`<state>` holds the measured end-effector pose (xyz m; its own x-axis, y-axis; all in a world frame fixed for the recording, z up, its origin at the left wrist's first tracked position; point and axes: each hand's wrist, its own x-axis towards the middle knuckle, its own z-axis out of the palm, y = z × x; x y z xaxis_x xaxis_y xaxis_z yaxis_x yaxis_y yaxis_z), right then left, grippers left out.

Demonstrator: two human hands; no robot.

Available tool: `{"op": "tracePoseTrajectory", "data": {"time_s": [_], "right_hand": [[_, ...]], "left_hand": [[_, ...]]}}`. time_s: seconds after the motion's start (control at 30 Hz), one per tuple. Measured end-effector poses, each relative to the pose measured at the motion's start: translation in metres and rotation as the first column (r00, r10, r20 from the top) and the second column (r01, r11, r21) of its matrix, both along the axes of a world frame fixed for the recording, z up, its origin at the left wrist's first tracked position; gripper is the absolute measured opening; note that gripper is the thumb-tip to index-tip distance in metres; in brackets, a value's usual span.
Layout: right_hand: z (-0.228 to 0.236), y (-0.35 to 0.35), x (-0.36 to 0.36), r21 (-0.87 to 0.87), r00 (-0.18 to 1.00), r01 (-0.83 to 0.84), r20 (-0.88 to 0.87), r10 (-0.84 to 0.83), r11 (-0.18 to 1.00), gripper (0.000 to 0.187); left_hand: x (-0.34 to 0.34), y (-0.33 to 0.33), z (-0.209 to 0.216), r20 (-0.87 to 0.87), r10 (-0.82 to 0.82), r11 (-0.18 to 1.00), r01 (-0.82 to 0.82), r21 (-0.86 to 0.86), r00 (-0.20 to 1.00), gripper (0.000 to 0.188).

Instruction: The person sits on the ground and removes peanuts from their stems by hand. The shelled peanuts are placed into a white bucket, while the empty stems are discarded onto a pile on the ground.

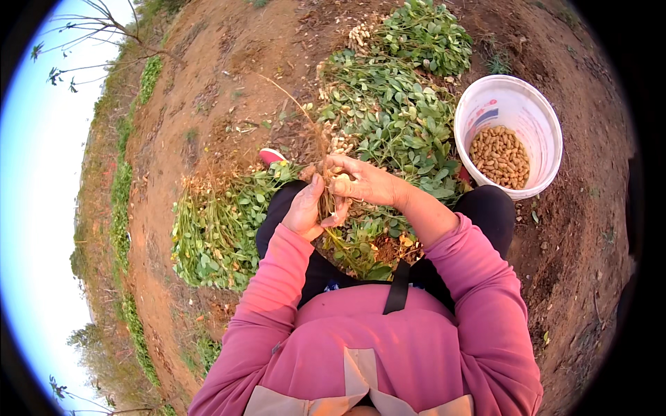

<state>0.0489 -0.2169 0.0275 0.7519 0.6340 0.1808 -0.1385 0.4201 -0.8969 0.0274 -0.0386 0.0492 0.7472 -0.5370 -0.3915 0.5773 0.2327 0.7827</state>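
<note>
A person in a pink long-sleeved top [388, 326] and dark trousers [489, 211] sits low to the ground with both hands together in front of the body, above the gap between the bent knees. Between them is an uprooted peanut plant [323, 145], its thin, dry roots pointing up and away from the person. The left hand [304, 210] has its grip closed about the plant from the left, thumb pointing upward along it. The right hand [368, 182] comes in from the other side, its grip drawn in around the root end with fingers bent; whether it also pinches a single pod cannot be told.

Just beyond the hands, a long heap of leafy peanut plants [402, 118] stretches away over the brown soil [229, 90], with pale pods showing along its left edge. A second bundle of plants [215, 236] lies to the left of the person's left leg. A red shoe [272, 156] shows near the left hand. At the right, near the right knee, stands a white plastic bucket [546, 132], with loose unshelled peanuts [499, 156] covering its bottom.
</note>
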Motion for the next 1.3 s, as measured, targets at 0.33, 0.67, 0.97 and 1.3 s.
{"op": "tracePoseTrajectory", "data": {"time_s": [0.33, 0.67, 0.97, 1.3], "right_hand": [[0.005, -0.003, 0.000, -0.130, 0.997, 0.068, -0.033, -0.073, 0.989, 0.024], [0.006, -0.004, -0.003, -0.006, 0.994, 0.110, -0.027, -0.110, 0.994, 0.022], [0.008, -0.005, -0.007, 0.068, 0.964, 0.096, -0.255, -0.076, 0.993, 0.023], [-0.003, 0.004, -0.002, -0.476, 0.741, 0.638, 0.593, -0.315, 0.605, 0.035]], "left_hand": [[-0.004, 0.005, -0.004, -0.109, -0.023, 0.987, 0.005, -0.163, 0.994, 0.050], [0.000, 0.010, 0.002, -0.003, -0.157, 0.988, 0.157, -0.008, 0.988, 0.050], [-0.004, 0.003, -0.007, 0.029, -0.151, 0.948, 0.153, -0.278, 0.988, 0.051], [0.000, -0.012, 0.011, 0.187, 0.194, 0.961, -0.225, 0.160, 0.963, 0.036]]}}
